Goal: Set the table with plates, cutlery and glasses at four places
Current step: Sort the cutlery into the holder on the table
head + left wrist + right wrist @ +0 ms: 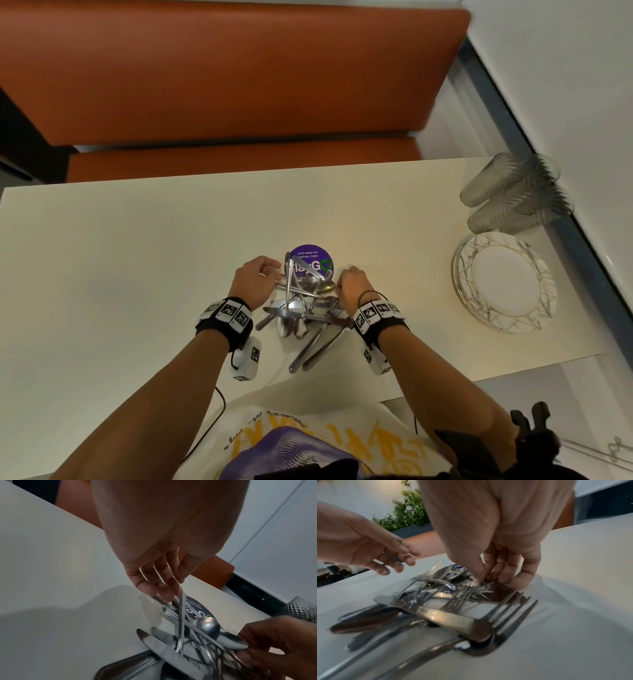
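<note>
White table (137, 274), cutlery pile (301, 308) between hands, each grip pinching one piece.

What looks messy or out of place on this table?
The cutlery lies in a tangled heap at the table's middle, knives, forks and spoons crossing, partly covering a purple sticker. The glasses lie tipped on their sides beside the stacked plates. Nothing looks spilled or broken.

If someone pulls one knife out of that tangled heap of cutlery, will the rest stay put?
Probably not. In the cutlery pile the knives, forks and spoons cross over one another, so a pulled piece would likely drag or tip its neighbours. The polished metal looks smooth and stiff, so pieces may slide and clatter on the table. The right hand touching the pile could steady it.
</note>
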A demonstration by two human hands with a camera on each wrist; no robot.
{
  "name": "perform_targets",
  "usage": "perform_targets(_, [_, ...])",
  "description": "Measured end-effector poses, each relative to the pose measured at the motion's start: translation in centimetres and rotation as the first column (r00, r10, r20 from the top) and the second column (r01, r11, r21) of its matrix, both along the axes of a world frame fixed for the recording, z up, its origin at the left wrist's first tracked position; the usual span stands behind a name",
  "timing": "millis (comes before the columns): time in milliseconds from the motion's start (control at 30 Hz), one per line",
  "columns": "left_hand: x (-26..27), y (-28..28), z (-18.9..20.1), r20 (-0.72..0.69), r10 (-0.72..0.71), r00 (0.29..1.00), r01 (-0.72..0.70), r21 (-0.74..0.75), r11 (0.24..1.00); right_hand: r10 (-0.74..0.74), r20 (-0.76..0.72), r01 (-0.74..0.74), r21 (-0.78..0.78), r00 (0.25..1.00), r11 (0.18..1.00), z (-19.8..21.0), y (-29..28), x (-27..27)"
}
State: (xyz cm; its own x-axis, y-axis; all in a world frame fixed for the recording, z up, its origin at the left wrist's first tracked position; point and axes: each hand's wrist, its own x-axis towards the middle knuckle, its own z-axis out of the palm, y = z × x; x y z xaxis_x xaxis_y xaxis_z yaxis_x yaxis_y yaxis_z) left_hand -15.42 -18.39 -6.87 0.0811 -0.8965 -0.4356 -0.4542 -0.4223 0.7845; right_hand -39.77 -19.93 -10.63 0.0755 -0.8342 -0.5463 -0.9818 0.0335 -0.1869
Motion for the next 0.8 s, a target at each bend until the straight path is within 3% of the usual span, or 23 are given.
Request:
perform_targets(200, [-0.5, 0.1, -0.1, 0.011, 0.013, 1.0, -0.013, 0.005, 1.0, 0.135, -0.066, -0.133, 0.031, 0.989, 0.991, 0.4, 0.3, -0.1])
perform_targets(433, [-0.6, -0.3, 0.5, -0.003, 0.018, 1.0, -0.018, -0.003, 1.0, 0.1, -0.076, -0.102, -0.017, 0.992, 0.995, 1.7, -1.3, -1.9])
perform_targets(633, [-1.7, -2.1, 2.1, 0.005, 0.001, 1.0, 0.0, -0.107, 0.994, -0.124, 0.176, 0.147, -0.125, 0.977, 0.981, 5.2, -4.4, -6.3])
perform_targets(800, [-4.0, -3.6, 3.6, 0.075, -0.102, 0.992, 0.12, -0.313, 0.942, -0.134, 0.443, 0.251, -0.217, 0.887, 0.943, 9.9, -5.7, -6.3])
